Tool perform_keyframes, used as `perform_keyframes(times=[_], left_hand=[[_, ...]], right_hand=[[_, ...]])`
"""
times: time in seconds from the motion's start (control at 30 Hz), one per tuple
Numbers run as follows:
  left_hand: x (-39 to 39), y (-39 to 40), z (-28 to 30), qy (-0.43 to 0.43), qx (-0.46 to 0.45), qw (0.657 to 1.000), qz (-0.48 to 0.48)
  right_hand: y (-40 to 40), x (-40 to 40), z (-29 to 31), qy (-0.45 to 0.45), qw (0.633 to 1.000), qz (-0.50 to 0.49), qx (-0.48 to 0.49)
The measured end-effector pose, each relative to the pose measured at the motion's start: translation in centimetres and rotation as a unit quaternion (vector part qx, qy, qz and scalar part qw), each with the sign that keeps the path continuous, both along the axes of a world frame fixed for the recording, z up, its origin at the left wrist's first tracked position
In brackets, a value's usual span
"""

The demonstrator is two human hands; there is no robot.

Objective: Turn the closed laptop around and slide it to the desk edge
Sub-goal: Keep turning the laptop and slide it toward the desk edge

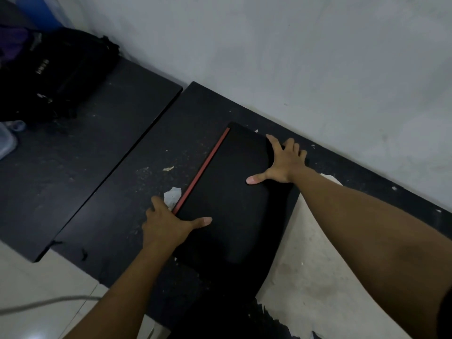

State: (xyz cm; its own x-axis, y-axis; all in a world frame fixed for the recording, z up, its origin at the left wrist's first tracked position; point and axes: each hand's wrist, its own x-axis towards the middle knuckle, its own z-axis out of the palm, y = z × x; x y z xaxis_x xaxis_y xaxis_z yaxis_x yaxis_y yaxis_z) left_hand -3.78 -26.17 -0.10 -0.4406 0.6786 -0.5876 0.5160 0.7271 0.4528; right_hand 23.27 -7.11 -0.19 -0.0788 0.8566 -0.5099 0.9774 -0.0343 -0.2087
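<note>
A closed black laptop with a red strip along its left edge lies flat on the dark desk, set at an angle. My left hand grips its near-left corner, thumb on the lid and fingers curled over the red edge. My right hand holds the far-right side, thumb spread on the lid and fingers wrapped over the edge near the wall.
A second dark desk stands to the left with a black backpack and a clear plastic box on it. The wall runs close behind. The desk's surface is peeled pale at the right. Pale floor and a cable lie lower left.
</note>
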Motion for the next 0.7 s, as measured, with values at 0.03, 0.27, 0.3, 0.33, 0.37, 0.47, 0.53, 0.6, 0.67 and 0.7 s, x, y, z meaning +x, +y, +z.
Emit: perform_keyframes(times=[0.03, 0.27, 0.3, 0.33, 0.37, 0.47, 0.53, 0.6, 0.67, 0.7], left_hand=[[0.1, 0.1, 0.3, -0.007, 0.0, 1.0, 0.006], [-0.1, 2.4, 1.8, -0.017, 0.013, 1.0, -0.002], [-0.3, 3.0, 1.7, -0.007, 0.012, 1.0, -0.005], [-0.5, 3.7, 1.7, 0.0, 0.016, 1.0, -0.015], [-0.6, 4.4, 1.9, 0.005, 0.018, 0.999, -0.028], [-0.5, 6.9, 3.0, 0.019, 0.02, 0.997, -0.077], [-0.5, 8.6, 3.3, 0.024, 0.023, 0.992, -0.118], [-0.3, 10.4, 3.4, 0.025, 0.038, 0.987, -0.155], [0.1, 12.1, 3.3, 0.027, 0.055, 0.98, -0.189], [0.4, 13.0, 3.4, 0.03, 0.061, 0.975, -0.209]], right_hand=[[0.0, 0.1, 0.0, 0.001, 1.0, -0.003, 0.003], [-1.4, 1.8, 0.5, 0.024, 0.998, -0.06, 0.004], [-1.9, 2.2, 0.5, 0.029, 0.997, -0.077, 0.004], [-2.4, 2.7, 0.5, 0.033, 0.995, -0.098, 0.004], [-3.0, 3.0, 0.5, 0.039, 0.992, -0.119, 0.005], [-4.7, 4.3, 0.6, 0.057, 0.982, -0.181, 0.022], [-5.8, 5.0, 0.5, 0.073, 0.971, -0.223, 0.033], [-6.8, 6.0, 0.5, 0.09, 0.96, -0.263, 0.038], [-7.8, 6.9, 0.5, 0.1, 0.95, -0.292, 0.039], [-8.3, 7.3, 0.5, 0.102, 0.946, -0.306, 0.039]])
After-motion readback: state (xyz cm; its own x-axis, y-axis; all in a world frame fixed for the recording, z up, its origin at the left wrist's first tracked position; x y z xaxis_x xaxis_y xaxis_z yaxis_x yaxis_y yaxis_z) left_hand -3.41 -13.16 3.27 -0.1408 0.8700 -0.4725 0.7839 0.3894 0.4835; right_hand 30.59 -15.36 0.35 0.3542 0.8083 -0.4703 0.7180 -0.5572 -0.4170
